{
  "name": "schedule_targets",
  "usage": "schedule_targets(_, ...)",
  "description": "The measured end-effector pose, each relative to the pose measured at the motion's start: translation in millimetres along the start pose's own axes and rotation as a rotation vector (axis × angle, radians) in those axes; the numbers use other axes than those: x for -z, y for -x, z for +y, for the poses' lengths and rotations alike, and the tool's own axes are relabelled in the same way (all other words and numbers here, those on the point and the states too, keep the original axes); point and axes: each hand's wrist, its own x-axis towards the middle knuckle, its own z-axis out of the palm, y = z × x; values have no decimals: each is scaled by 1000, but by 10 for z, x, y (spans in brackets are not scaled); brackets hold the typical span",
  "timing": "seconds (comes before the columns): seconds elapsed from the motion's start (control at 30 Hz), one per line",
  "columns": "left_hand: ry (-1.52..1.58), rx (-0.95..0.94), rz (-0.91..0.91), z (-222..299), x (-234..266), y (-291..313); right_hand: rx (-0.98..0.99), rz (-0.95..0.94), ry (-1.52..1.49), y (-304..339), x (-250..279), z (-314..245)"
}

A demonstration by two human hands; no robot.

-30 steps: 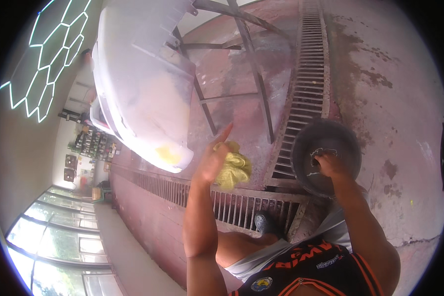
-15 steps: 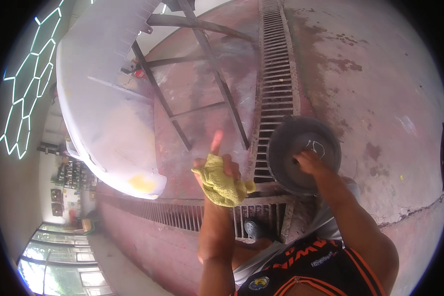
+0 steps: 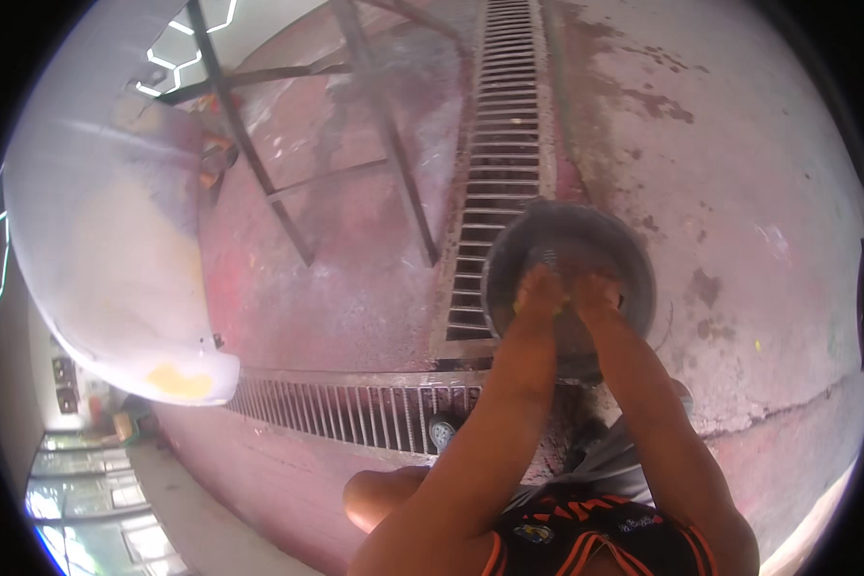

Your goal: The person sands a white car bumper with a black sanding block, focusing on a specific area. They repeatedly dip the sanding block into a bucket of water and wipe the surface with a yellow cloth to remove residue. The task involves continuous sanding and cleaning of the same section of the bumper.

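Note:
Both my arms reach down into a round dark bucket (image 3: 636,252) that stands at the edge of the floor drain. Inside it, my left hand (image 3: 540,286) is closed on a yellow cloth (image 3: 522,304), of which only small bits show around the fingers. Beside it, close but on the right, is my right hand (image 3: 595,290), low in the bucket. Its fingertips are blurred and partly hidden, so its grip does not show. The bucket appears to hold murky water.
A large pale, patchy body panel (image 3: 106,250) with a yellow patch curves along the left. Near it stands a dark metal frame (image 3: 394,158) on the reddish floor. Slatted drain grates (image 3: 504,144) run up the middle and across (image 3: 336,413) in front of my shoe (image 3: 442,432).
My left hand has come down and right into the bucket, taking the yellow cloth with it. My right hand stays in the bucket. The view has shifted, moving the panel farther left.

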Motion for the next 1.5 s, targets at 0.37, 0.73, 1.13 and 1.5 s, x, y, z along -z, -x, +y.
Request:
schedule_targets(0.37, -249, -57, -265, -192, -122, 546, 103, -65, 192, 31, 25, -4)
schedule_targets(0.73, 1850, -425, -271, -142, 1471, 1308, 175, 43, 79, -288, -473, 132)
schedule_targets(1.13, -779, -541, 1687, -217, 5276, 3363, 312, 83, 46, 200, -42, 161)
schedule_targets(1.5, -1236, -474, 1107, -1577, 4008, 3411, 466, 185, 95, 242, -111, 97)
